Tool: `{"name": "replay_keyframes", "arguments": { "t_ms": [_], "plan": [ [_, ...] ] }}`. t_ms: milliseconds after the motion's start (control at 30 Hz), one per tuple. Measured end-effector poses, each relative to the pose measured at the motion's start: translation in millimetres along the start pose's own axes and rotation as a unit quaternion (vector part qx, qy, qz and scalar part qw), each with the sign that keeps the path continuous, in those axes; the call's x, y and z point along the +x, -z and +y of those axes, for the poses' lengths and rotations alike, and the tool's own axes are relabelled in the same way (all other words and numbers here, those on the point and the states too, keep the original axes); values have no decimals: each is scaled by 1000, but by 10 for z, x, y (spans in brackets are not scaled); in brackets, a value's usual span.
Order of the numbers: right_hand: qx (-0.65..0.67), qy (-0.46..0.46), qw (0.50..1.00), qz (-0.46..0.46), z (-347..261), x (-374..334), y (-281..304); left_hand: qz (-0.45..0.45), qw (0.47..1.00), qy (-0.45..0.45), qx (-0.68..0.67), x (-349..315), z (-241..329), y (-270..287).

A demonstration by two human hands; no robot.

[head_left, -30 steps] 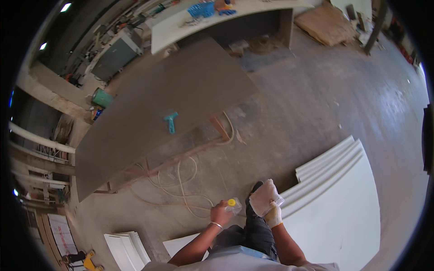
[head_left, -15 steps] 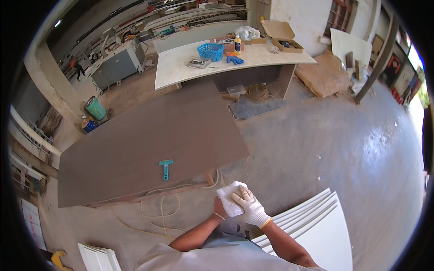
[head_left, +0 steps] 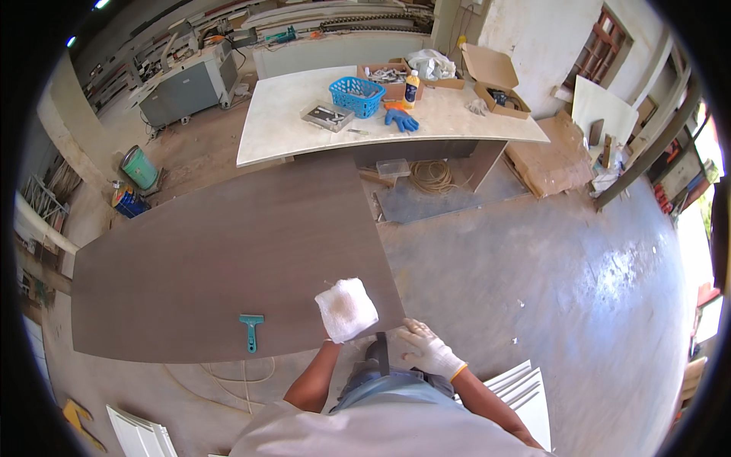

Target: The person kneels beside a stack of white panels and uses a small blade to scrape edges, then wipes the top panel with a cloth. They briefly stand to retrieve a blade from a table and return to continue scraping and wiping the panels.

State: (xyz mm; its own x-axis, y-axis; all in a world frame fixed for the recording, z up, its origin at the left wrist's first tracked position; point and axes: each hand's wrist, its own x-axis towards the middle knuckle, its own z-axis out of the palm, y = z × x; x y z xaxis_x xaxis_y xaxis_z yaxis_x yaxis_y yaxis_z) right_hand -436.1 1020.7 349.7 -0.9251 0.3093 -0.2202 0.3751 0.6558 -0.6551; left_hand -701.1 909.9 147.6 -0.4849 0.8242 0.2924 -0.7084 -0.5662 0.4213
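Note:
A large dark brown panel (head_left: 221,259) lies flat in front of me. My left hand (head_left: 333,340) grips a white folded cloth (head_left: 346,308), which hides its fingers and sits over the panel's near right corner. My right hand (head_left: 430,350) wears a white glove with an orange cuff. Its fingers are spread, and it rests just off that same corner, holding nothing. A teal scraper (head_left: 251,332) lies on the panel near its front edge, left of the cloth.
Behind the panel stands a white table (head_left: 282,133) bearing a blue basket (head_left: 356,95), blue gloves (head_left: 400,119), a bottle and cardboard boxes (head_left: 495,76). A green bucket (head_left: 139,167) stands at the left. White panels (head_left: 525,388) lie at my right, and a pale cable (head_left: 228,373) runs over the floor.
My view has lifted and come closer to the brown panel. My hands have parted: the left now holds the white cloth over the panel's corner, and the right has dropped beside it.

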Motion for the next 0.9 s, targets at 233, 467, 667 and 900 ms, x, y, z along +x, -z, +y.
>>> {"name": "replay_keyframes", "arguments": {
  "t_ms": [233, 467, 667, 900],
  "plan": [
    [82, -87, 988, -96, 814, 120, 331, 239, 927, -36, 286, 293, -49, 506],
    [27, -125, 978, -165, 2329, 534, 894, 466, 572, 52, 673, -133, -485, 860],
    [-59, -267, 935, -226, 4131, 479, 1779, 623, 324, 144, 697, -444, -1127, 710],
    [90, -334, 935, -78, 5417, 810, 2364, 619, 271, 185, 713, -17, -2555, -2]
  ]
}}
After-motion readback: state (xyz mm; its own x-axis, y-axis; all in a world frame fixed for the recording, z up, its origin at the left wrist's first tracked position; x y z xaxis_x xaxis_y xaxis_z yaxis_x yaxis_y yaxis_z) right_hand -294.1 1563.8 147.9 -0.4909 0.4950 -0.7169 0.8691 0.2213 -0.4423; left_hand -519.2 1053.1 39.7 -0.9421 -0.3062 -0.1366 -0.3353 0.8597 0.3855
